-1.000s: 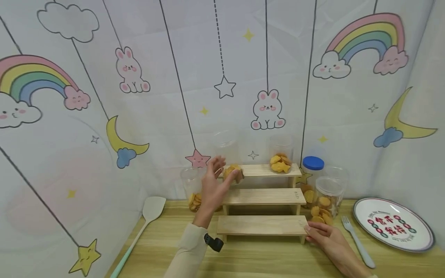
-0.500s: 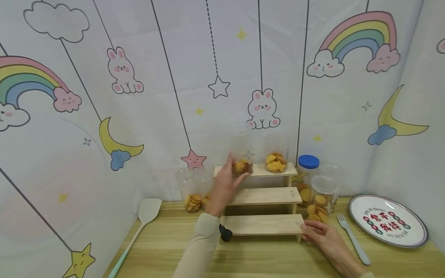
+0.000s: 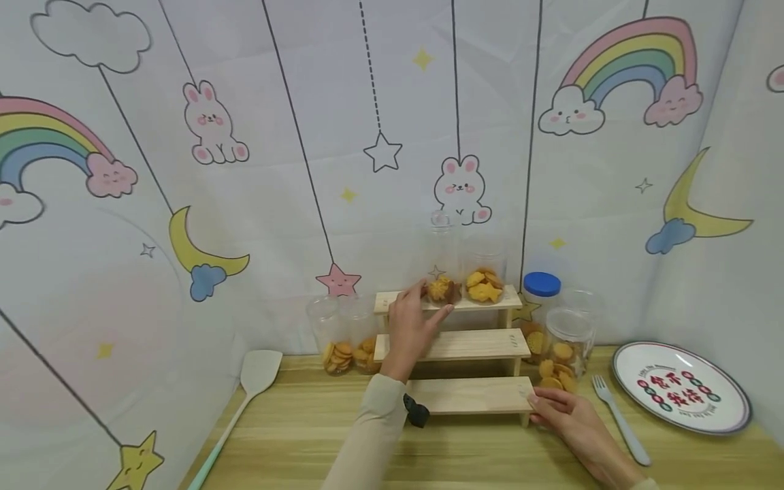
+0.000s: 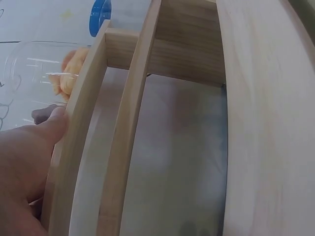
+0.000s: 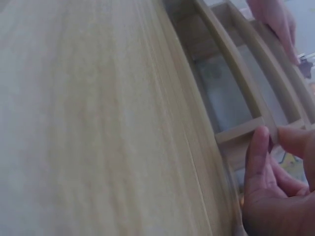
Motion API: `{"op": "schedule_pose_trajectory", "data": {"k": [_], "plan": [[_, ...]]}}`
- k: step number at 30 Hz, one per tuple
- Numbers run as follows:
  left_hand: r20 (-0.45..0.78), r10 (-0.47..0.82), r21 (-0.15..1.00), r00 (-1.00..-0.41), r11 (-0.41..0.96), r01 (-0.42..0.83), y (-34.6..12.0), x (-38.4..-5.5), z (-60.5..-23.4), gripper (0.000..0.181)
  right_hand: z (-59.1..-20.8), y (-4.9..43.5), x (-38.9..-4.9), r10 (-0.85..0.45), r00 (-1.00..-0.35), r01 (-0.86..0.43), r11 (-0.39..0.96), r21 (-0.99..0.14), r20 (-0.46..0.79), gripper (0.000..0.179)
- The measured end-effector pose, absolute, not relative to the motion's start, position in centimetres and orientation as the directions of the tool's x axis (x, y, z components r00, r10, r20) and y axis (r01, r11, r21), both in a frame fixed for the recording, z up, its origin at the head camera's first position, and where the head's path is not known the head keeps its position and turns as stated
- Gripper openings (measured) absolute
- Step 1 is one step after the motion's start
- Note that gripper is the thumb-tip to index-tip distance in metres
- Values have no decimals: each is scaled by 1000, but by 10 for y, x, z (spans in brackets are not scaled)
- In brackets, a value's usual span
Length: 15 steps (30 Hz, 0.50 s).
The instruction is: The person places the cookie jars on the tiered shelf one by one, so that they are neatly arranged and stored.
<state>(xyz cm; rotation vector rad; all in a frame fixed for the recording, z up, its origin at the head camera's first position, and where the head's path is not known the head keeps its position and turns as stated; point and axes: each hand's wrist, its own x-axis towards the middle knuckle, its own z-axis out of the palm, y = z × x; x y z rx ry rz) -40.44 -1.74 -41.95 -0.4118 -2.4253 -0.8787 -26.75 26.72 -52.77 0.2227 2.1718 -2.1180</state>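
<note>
A clear jar with brown and yellow cookies point(image 3: 442, 291) stands on the top step of a three-step wooden display stand point(image 3: 471, 396). My left hand point(image 3: 412, 330) is at the jar's lower left side, fingertips right at its wall and thumb stretched along the front of the top step. In the left wrist view the thumb point(image 4: 55, 125) lies on the step's edge beside the jar's base. Close on the right stands another jar of yellow cookies point(image 3: 485, 286). My right hand point(image 3: 572, 418) pinches the right end of the lowest step; the right wrist view shows finger and thumb on either side of the board.
Two clear cookie jars point(image 3: 338, 357) stand left of the stand. To its right are a blue-lidded jar point(image 3: 542, 284) and clear jars point(image 3: 560, 371). A fork point(image 3: 621, 422) and a plate point(image 3: 643, 408) lie farther right, a spatula point(image 3: 260, 371) at the left.
The jar with brown and yellow cookies has moved right along the top step, up beside the other jar. My left hand went right with it and now sits lower. The right hand keeps its hold.
</note>
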Motion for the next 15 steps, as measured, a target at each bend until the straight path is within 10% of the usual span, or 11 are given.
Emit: {"op": "schedule_pose_trajectory", "data": {"k": [15], "plan": [[529,116,502,-840,756,420,-17,-399,-413,75,-527,265,-266,40,-985,168,0,-986,-168,67]]}}
